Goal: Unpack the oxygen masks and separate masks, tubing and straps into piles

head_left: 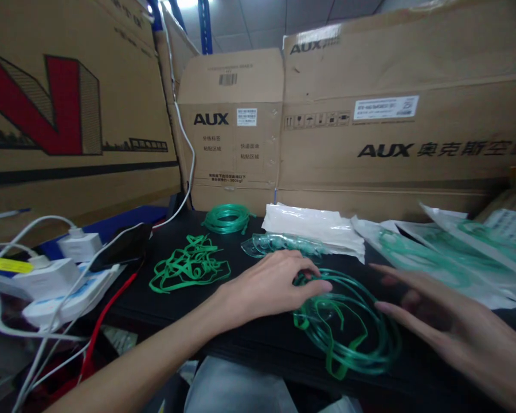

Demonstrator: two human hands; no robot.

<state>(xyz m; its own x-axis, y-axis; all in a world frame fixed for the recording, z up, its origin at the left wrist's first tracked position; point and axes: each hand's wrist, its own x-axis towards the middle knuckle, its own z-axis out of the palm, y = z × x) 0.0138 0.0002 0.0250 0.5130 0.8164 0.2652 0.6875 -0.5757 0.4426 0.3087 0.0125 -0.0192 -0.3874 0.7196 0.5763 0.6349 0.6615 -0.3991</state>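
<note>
My left hand (272, 285) lies on the black tabletop (249, 332), its fingertips curled onto a coil of green translucent tubing with a clear mask (348, 327). My right hand (451, 327) hovers just right of that coil with fingers stretched out and apart, holding nothing. A tangle of green elastic straps (188, 265) lies left of my left hand. A second coil of green tubing (227, 218) sits at the back. Clear plastic masks (279, 244) lie just beyond my left hand.
White plastic bags (318, 225) and sealed packets with green tubing (438, 252) lie at the back right. Large AUX cardboard boxes (370, 115) wall the rear. A white power strip with chargers (55, 275), cables and a dark phone (122, 245) sit at left.
</note>
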